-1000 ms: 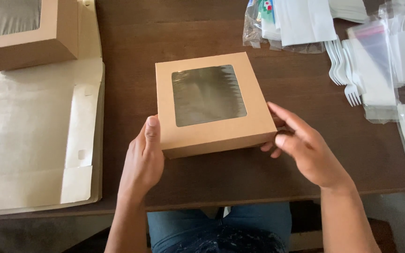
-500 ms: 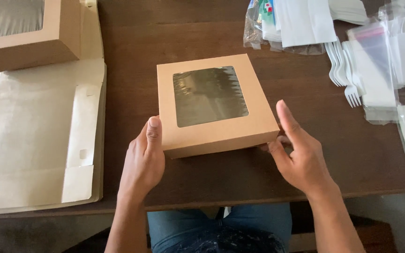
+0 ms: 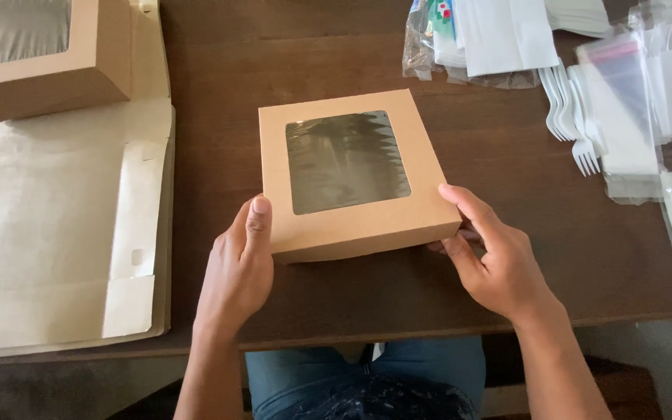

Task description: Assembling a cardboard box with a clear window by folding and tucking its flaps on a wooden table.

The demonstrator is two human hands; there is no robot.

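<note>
Between both hands' fingers (image 3: 259, 222) sits the windowed kraft box (image 3: 351, 175).

We have the windowed box (image 3: 355, 175) on the worktop (image 3: 491, 163), near its front edge, between our hands: the left hand (image 3: 236, 268) against its front left corner, the right hand (image 3: 495, 260) at its front right corner. To the left lie flattened box blanks (image 3: 64, 233), with a second windowed box (image 3: 40, 54) behind them. Far right, forks (image 3: 573, 109) lie beside a pile of bags (image 3: 639, 85).
</note>
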